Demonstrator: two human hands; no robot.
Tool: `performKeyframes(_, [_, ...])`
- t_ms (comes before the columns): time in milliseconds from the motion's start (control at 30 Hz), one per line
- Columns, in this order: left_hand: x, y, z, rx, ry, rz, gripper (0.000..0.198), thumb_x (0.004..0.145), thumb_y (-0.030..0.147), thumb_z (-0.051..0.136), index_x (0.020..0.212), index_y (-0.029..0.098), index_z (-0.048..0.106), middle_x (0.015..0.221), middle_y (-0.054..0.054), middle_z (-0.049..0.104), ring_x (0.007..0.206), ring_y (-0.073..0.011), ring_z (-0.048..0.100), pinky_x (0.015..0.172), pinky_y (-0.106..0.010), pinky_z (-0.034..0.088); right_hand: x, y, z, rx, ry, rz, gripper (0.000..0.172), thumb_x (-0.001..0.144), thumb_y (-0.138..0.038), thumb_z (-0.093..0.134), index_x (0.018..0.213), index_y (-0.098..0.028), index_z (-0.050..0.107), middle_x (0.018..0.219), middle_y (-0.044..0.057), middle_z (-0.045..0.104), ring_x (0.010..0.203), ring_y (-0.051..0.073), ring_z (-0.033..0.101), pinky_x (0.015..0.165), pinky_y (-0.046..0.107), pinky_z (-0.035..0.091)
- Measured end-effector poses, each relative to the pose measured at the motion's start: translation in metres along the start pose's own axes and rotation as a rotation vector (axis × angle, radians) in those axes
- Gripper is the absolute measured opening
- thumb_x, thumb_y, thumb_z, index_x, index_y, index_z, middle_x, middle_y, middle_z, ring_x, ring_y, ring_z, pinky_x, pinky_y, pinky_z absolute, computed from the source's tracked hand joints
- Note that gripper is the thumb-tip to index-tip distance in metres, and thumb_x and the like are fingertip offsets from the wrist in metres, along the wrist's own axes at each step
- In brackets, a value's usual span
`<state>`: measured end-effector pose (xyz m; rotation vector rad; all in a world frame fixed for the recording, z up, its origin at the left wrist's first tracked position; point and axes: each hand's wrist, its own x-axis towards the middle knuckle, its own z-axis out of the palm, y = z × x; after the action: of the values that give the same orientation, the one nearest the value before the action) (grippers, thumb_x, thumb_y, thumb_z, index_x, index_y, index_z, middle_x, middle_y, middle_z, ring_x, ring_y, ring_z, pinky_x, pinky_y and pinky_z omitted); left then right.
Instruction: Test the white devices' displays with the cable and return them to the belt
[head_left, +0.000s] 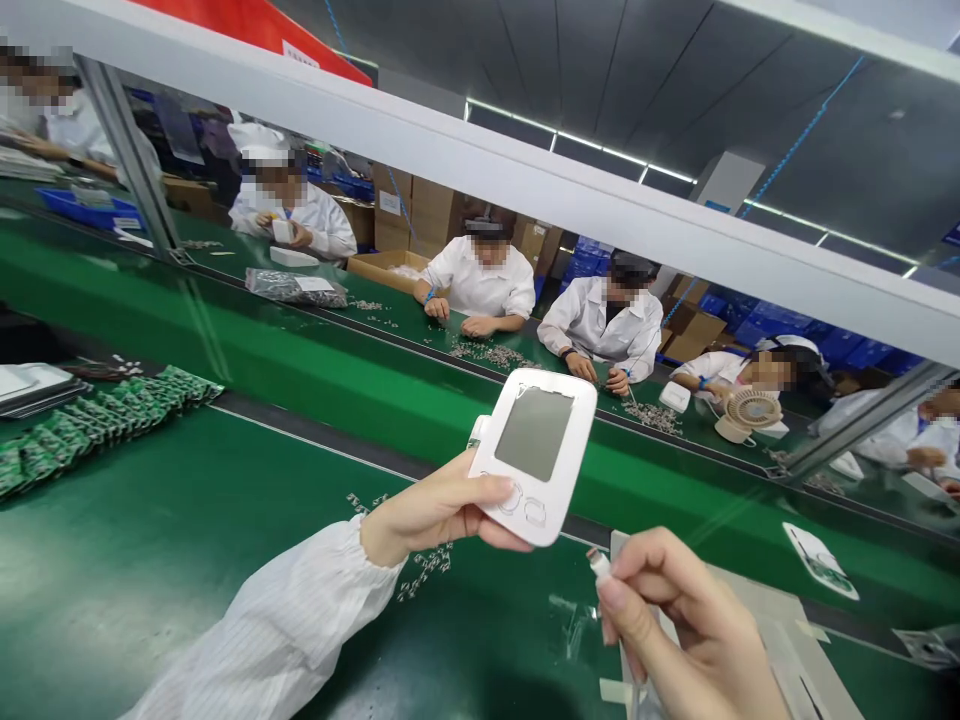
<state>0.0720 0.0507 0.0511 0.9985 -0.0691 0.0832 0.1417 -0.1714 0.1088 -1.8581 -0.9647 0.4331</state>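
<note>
My left hand (439,510) holds up a white handheld device (536,450) with a grey blank screen and buttons below it; the thumb rests near the buttons. My right hand (679,620) is closed in a pinch on a small white plug (598,563) at the end of a cable, just below and right of the device. Plug and device are apart.
A green conveyor belt (315,370) runs across the view. Green circuit boards (90,420) lie in a row at left, small metal parts (424,565) are scattered under my left wrist. Several people in white coats sit across the belt; a small fan (750,412) stands there.
</note>
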Motion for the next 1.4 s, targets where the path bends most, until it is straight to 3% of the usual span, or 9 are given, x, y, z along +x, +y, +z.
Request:
performKeyframes(167, [-0.012, 0.007, 0.003, -0.031, -0.072, -0.039, 0.049, 0.075, 0.026, 0.077, 0.118, 0.010, 0.060, 0.082, -0.009, 0.072, 0.068, -0.0179, 0.069, 0.055, -0.021, 0.058, 0.011, -0.001, 0.007, -0.027, -0.089, 0.026, 0.031, 0.090, -0.051, 0.050, 0.077, -0.023, 0.053, 0.057, -0.002, 0.056, 0.053, 0.013, 0.048, 0.043, 0.022, 0.028])
performKeyframes(300, [-0.011, 0.005, 0.002, -0.077, -0.075, -0.049, 0.048, 0.076, 0.028, 0.075, 0.117, 0.009, 0.060, 0.094, -0.016, 0.072, 0.083, -0.0250, 0.070, 0.061, -0.025, 0.059, 0.012, 0.004, 0.007, -0.125, -0.112, 0.001, 0.029, 0.092, -0.048, 0.048, 0.078, -0.023, 0.054, 0.061, -0.001, 0.058, 0.062, 0.015, 0.054, 0.049, 0.022, 0.035])
performKeyframes(500, [-0.010, 0.004, 0.001, -0.100, -0.109, -0.049, 0.044, 0.077, 0.023, 0.075, 0.117, 0.013, 0.061, 0.085, -0.009, 0.072, 0.066, -0.0153, 0.068, 0.055, -0.020, 0.057, 0.013, 0.007, 0.005, -0.184, -0.112, -0.002, 0.028, 0.092, -0.047, 0.048, 0.078, -0.023, 0.055, 0.063, -0.001, 0.058, 0.065, 0.015, 0.055, 0.055, 0.023, 0.040])
performKeyframes(700, [-0.009, 0.005, 0.002, -0.076, -0.089, -0.050, 0.047, 0.076, 0.025, 0.075, 0.118, 0.010, 0.060, 0.091, -0.013, 0.072, 0.069, -0.0172, 0.069, 0.052, -0.017, 0.055, 0.012, 0.008, 0.002, -0.221, -0.128, -0.022, 0.028, 0.093, -0.048, 0.046, 0.080, -0.024, 0.054, 0.064, -0.002, 0.059, 0.064, 0.015, 0.056, 0.055, 0.023, 0.040])
performKeyframes(933, [-0.011, 0.005, 0.003, -0.068, -0.078, -0.061, 0.043, 0.076, 0.024, 0.076, 0.116, 0.013, 0.063, 0.085, -0.008, 0.072, 0.068, -0.0164, 0.069, 0.056, -0.021, 0.059, 0.013, 0.010, 0.002, -0.264, -0.124, -0.039, 0.024, 0.093, -0.043, 0.049, 0.078, -0.025, 0.053, 0.063, -0.003, 0.060, 0.066, 0.015, 0.056, 0.059, 0.023, 0.040])
performKeyframes(1133, [-0.011, 0.006, 0.002, -0.071, -0.087, -0.056, 0.043, 0.078, 0.023, 0.074, 0.118, 0.013, 0.062, 0.083, -0.008, 0.071, 0.064, -0.0145, 0.067, 0.052, -0.017, 0.055, 0.012, 0.005, 0.004, -0.226, -0.089, -0.025, 0.025, 0.093, -0.042, 0.048, 0.076, -0.025, 0.052, 0.061, -0.004, 0.057, 0.063, 0.015, 0.053, 0.056, 0.023, 0.037])
performKeyframes(1400, [-0.012, 0.009, 0.005, -0.002, -0.070, -0.082, 0.043, 0.074, 0.028, 0.077, 0.114, 0.014, 0.066, 0.083, -0.008, 0.072, 0.071, -0.0170, 0.068, 0.056, -0.019, 0.057, 0.013, 0.008, 0.002, -0.266, -0.151, -0.018, 0.026, 0.093, -0.044, 0.048, 0.077, -0.025, 0.053, 0.063, -0.003, 0.059, 0.065, 0.015, 0.054, 0.060, 0.024, 0.039])
